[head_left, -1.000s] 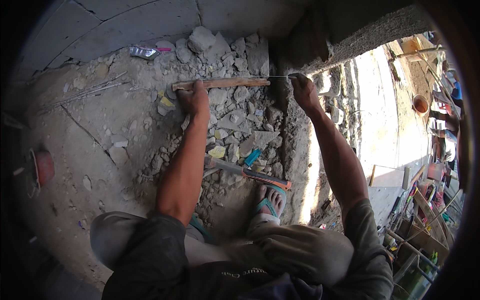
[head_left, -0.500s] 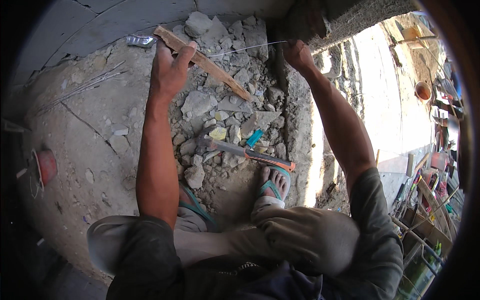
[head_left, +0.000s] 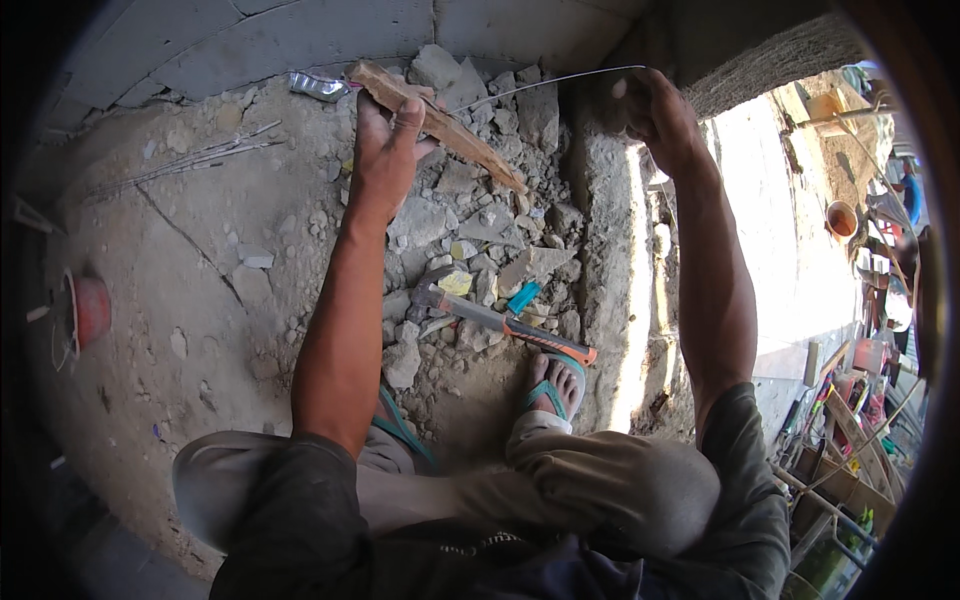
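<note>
My left hand (head_left: 384,165) is closed around a rough strip of wood (head_left: 462,138), the thumb laid over its upper face. A thin pale string (head_left: 560,77) runs from near the wood across to my right hand (head_left: 664,122), whose fingers pinch its far end beside the concrete ledge. Whether the string is tied to the wood is hidden by my left hand. Below both hands a claw hammer (head_left: 478,313) with a dark and orange handle lies on the rubble, its handle end by my sandalled foot (head_left: 555,385).
Broken concrete rubble (head_left: 440,225) covers the ground between wall and feet. A turquoise plastic piece (head_left: 523,297) lies near the hammer. Thin rods (head_left: 195,163) and a red bucket (head_left: 90,310) are at the left. A rough concrete ledge (head_left: 605,220) and stacked tools and timber (head_left: 850,430) stand right.
My right hand has moved up and to the right with the string. My left hand and the wood strip sit farther right in the picture, as the view shifted somewhat.
</note>
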